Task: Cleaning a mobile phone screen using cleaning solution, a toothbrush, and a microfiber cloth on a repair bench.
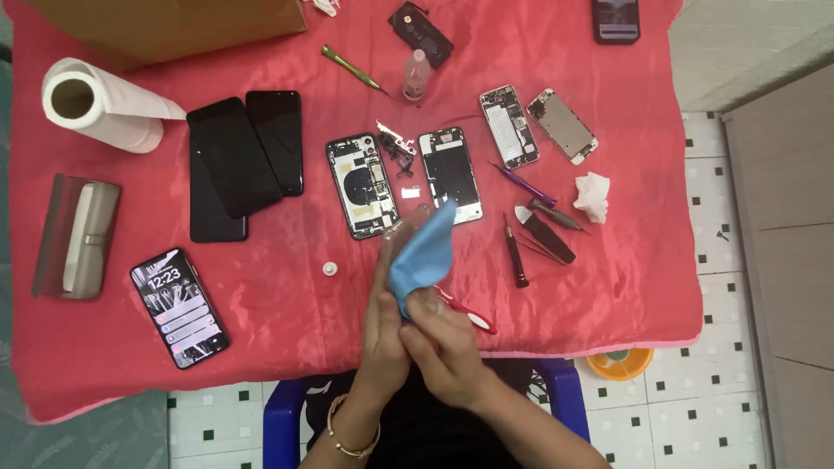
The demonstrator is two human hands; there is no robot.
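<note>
Both my hands meet above the near edge of the red tablecloth [261, 321]. My left hand [382, 326], with a bracelet on its wrist, and my right hand [447, 352] are closed together on a blue cloth [424, 252] that stands up between them. A thin pale edge of something shows at the cloth's upper left; what it is cannot be told. A red-handled tool [469, 313] lies on the table just beside my right hand. Right behind the cloth lie two opened phone bodies [362, 184] [450, 174] with their insides showing.
Two more opened phones [509, 126] [563, 126] lie farther right, with a black screwdriver [516, 252], purple tool [526, 184] and tissue wad [592, 195]. On the left: dark phones [243, 156], a lit phone [178, 306], a glasses case [78, 234], a paper roll [95, 104]. A green screwdriver [352, 69] and a small bottle [416, 76] lie behind.
</note>
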